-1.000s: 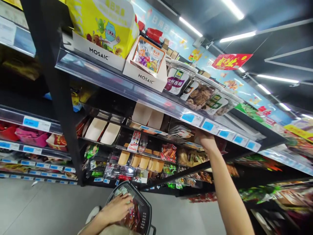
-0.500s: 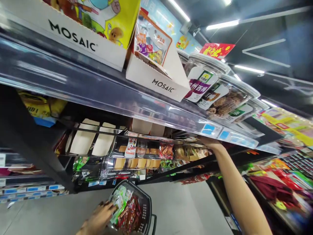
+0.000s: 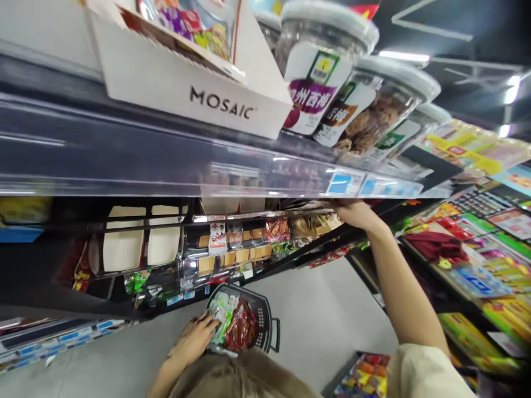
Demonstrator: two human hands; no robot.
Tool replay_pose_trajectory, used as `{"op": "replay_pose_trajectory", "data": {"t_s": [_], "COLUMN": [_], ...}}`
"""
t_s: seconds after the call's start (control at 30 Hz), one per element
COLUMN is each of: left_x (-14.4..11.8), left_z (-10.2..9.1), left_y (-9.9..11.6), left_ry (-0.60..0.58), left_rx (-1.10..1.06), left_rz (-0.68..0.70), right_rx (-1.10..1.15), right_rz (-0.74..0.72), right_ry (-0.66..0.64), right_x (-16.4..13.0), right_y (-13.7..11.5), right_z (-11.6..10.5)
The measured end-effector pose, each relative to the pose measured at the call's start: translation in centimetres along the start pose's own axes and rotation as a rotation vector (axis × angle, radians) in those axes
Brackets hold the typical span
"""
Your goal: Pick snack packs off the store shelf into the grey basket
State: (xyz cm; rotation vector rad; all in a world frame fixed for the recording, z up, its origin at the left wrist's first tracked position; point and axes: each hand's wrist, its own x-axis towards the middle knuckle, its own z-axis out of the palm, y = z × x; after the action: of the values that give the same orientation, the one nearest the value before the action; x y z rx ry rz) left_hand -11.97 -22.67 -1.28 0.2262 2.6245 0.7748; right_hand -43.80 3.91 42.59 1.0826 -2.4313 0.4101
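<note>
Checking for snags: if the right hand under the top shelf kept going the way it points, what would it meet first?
Probably the snack packets on the shelf just ahead of the right hand; depth there is unclear.

Ceiling strip lights glare above my right hand; the shelf edge left of it smears with motion blur, corners warped.

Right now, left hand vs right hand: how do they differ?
The left hand is low, resting on the rim of the black basket of snack packets; the right hand is raised, reaching under the top shelf. The left lies spread; the right's fingers are hidden. Both are bare.
</note>
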Motion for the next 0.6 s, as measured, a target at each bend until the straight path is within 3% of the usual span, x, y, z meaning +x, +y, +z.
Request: {"op": "replay_pose_trajectory", "data": {"t_s": [0.1,0.2,0.27,0.33,0.4,0.43,0.57,0.6], "left_x": [-0.7,-1.6,-2.0,-2.2,-2.0,-1.7,0.2,0.8], "left_z": [0.8,1.1,1.2,1.3,1.6,1.7,2.4,2.5], "left_y": [-0.5,-0.7,-0.6,-0.4,-0.1,0.2,2.2,3.0], "left_ry": [-0.018,-0.067,-0.126,-0.181,-0.212,-0.221,-0.254,-0.259], "left_rx": [0.022,0.060,0.081,0.093,0.116,0.133,0.188,0.194], "left_rz": [-0.022,-0.060,-0.103,-0.135,-0.133,-0.126,-0.125,-0.124], "right_rx": [-0.148,-0.188,-0.142,-0.082,0.011,0.066,0.089,0.100], "right_rz": [0.015,-0.013,-0.009,0.046,0.151,0.224,0.567,0.637], "right_ry": [0.048,0.222,0.297,0.268,0.067,-0.101,-1.022,-1.188], "right_x": [-4.0,-8.9,-12.6,-16.9,-21.9,-24.6,-36.0,-38.6], "right_y": [-2.1,-4.5,-5.1,-4.5,-3.2,-2.4,-0.3,-0.2], "right_z": [-0.6,-0.8,0.1,2.1,5.3,7.2,15.1,16.8]}}
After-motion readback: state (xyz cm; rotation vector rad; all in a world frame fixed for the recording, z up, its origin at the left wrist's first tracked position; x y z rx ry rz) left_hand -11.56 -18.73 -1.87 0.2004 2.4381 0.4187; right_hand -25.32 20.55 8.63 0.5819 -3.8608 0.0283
